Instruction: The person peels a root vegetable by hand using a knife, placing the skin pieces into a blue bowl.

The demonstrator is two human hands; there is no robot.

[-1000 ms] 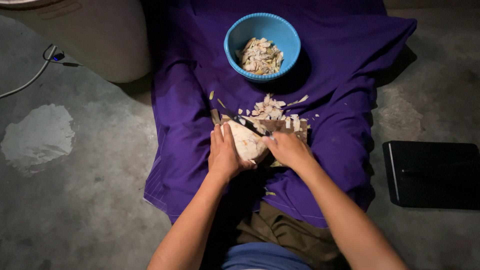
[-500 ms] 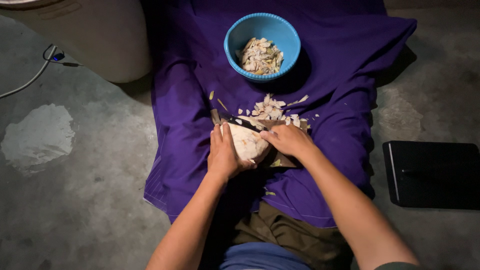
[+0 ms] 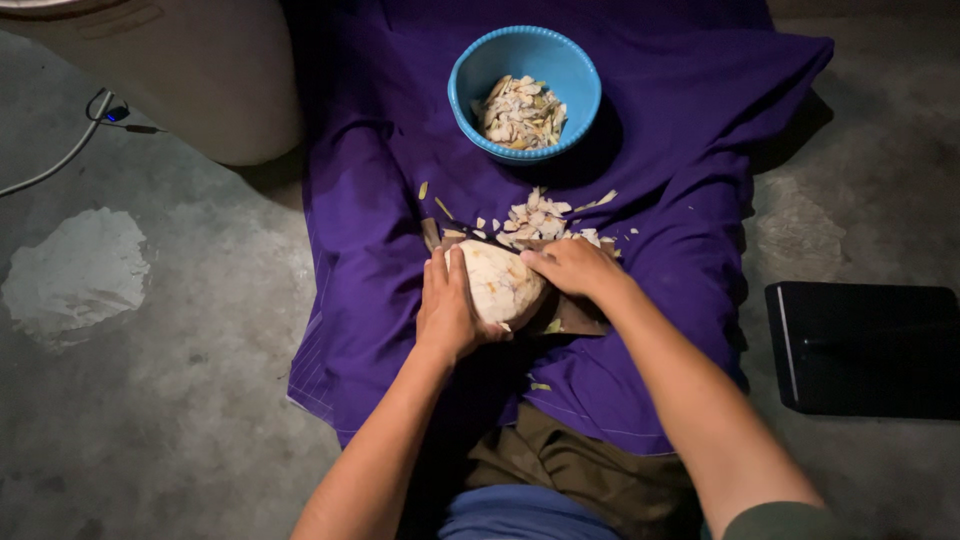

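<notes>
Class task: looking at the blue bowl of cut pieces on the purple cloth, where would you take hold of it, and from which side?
Probably the bare near rim of the blue bowl, reached from above on the person's side. It stands upright and open, the pale pieces sit low inside, and the purple cloth around it is free.

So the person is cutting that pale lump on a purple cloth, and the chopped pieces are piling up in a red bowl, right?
Not quite: the bowl is blue, not red, as the head view shows. The rest holds: both hands are on the pale lump over the purple cloth.
</notes>
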